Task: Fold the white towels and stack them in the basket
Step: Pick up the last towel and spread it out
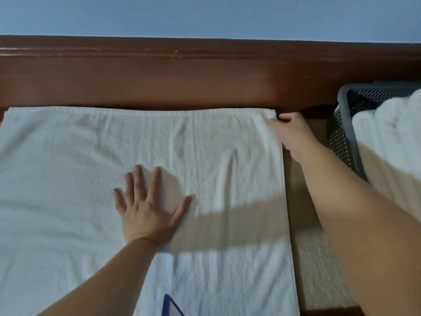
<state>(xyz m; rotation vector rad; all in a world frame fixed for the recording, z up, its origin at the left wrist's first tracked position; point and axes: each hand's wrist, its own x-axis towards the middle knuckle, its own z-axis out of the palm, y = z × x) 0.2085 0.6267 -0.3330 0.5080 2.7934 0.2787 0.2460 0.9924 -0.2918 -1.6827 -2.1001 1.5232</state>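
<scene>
Two hands: both of mine are on one white towel [95, 179], and nothing else is in my grasp.
Left hand [148, 208]: it lies palm down near the middle of the towel, fingers straight and spread, pressing the cloth flat. It grips nothing.
Right hand [290, 133]: it reaches out to the towel's far right corner. My thumb lies on top of the cloth and the other fingers curl at the edge, so I am pinching that corner.
Towel: spread out flat in front of me, its far hem running along the foot of the brown wooden board [182, 83]. Its right edge runs back toward me past my right wrist. A few soft creases show near the middle, and my right arm throws a shadow across it.
Basket [344, 124]: a grey perforated one standing to the right, well apart from the towel I am working on and close to the wooden board.
In the basket: folded white towels [391, 137], piled above the rim. I cannot tell how many.
Surface: a beige textured cover [319, 270] shows in the strip between towel and basket.
Wall [205, 14]: blue, above the wooden board.
Near edge: a small blue shape [169, 306] lies on the towel at the bottom; I cannot tell what it is.
</scene>
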